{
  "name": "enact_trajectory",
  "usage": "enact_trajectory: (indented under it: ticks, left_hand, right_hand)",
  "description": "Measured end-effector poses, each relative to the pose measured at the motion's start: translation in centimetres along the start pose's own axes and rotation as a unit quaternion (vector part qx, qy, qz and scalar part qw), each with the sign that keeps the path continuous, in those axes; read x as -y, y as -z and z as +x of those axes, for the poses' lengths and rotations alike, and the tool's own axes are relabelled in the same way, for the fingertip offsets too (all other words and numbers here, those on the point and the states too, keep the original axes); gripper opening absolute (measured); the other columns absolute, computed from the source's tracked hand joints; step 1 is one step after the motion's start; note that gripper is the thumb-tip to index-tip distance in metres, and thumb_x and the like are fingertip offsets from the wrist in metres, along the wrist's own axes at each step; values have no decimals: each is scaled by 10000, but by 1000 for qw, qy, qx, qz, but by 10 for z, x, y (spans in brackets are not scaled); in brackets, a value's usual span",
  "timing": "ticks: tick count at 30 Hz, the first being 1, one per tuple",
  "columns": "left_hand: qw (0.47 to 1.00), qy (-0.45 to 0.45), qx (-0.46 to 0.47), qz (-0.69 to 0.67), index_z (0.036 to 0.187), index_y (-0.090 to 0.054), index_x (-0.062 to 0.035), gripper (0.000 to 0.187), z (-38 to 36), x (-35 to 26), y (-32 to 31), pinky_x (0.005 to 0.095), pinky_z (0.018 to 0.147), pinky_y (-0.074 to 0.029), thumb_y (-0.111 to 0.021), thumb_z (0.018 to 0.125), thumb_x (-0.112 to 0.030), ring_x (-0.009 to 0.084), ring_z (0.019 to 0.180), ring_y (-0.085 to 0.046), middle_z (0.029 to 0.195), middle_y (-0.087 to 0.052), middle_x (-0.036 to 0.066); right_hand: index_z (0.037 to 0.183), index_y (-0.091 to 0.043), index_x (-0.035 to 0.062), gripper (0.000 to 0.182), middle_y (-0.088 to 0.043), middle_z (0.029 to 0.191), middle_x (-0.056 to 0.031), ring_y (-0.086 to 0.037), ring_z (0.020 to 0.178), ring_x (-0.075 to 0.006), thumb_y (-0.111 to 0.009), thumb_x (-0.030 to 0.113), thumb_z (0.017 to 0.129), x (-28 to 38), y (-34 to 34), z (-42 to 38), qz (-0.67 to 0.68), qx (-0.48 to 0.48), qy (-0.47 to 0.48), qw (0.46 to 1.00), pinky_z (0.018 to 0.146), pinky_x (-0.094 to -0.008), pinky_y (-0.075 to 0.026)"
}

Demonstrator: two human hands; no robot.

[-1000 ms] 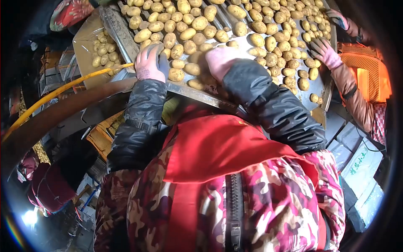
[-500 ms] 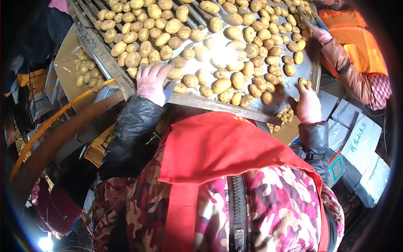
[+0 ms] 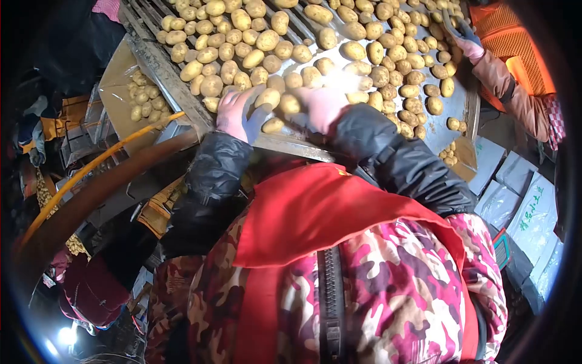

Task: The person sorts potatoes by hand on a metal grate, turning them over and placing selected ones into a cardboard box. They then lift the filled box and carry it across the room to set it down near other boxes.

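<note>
Your left hand [image 3: 237, 114] sits over the near left part of the table [image 3: 294, 144], its thumb apart from loosely bent fingers, not closed around anything. Your right hand [image 3: 327, 108] is blurred beside it, and you cannot tell whether it grips anything. Potatoes [image 3: 267, 98] lie between and beyond both hands, spread thickly to the far side. One small potato [image 3: 273, 125] lies close to the near rim; a sweep of either wrist could nudge it over. Bringing your hands together fast could pinch or bruise those between. The glare [image 3: 341, 76] just beyond your right hand could hide blemishes, and potatoes crowded together could roll if pushed.
</note>
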State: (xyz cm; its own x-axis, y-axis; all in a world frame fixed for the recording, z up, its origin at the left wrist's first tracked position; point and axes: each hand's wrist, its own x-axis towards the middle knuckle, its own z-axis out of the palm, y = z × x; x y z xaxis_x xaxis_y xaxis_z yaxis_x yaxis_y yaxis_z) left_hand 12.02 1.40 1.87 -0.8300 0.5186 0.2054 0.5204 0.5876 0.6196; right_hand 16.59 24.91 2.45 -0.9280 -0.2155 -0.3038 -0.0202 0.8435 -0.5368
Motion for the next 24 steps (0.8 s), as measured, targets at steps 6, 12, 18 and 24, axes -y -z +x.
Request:
enact_trajectory:
  ticks: [6, 12, 18, 24]
  left_hand:
    - [992, 9, -72, -105, 1206, -718, -63, 370, 1, -4, -13, 447, 864, -549, -771, 877, -224, 370, 972, -677, 1024, -722, 172]
    - [989, -149, -18, -1, 1202, -682, -56, 414, 25, -44, -12, 499, 825, -523, -753, 857, -274, 359, 910, -657, 962, -703, 149]
    - [977, 38, -93, 189, 1288, -680, -108, 416, 58, 22, 3, 467, 960, -500, -725, 907, -269, 373, 1083, -645, 1115, -721, 172]
    - [930, 144, 120, 316, 1388, -630, -178, 516, 96, 3, -9, 505, 1090, -415, -643, 946, -445, 358, 1223, -589, 1214, -718, 150]
  right_hand:
    - [1358, -604, 84, 522, -720, 1156, -77, -685, 884, -201, -634, 454, 989, -2, 16, -24, 726, 91, -147, 666, 772, -317, -555]
    - [1352, -569, -25, 588, -677, 1227, -151, -688, 893, -245, -574, 445, 998, -37, 15, -52, 859, 77, -151, 484, 711, -358, -547]
    - [1413, -539, 0, 644, -659, 1165, -124, -659, 938, -218, -685, 358, 897, -97, 89, -181, 665, -83, -199, 715, 769, -333, -543]
    - [1468, -537, 67, 581, -649, 1309, -170, -632, 1205, -244, -712, 155, 921, -188, 105, -283, 10, -278, -340, 899, 988, -360, -526]
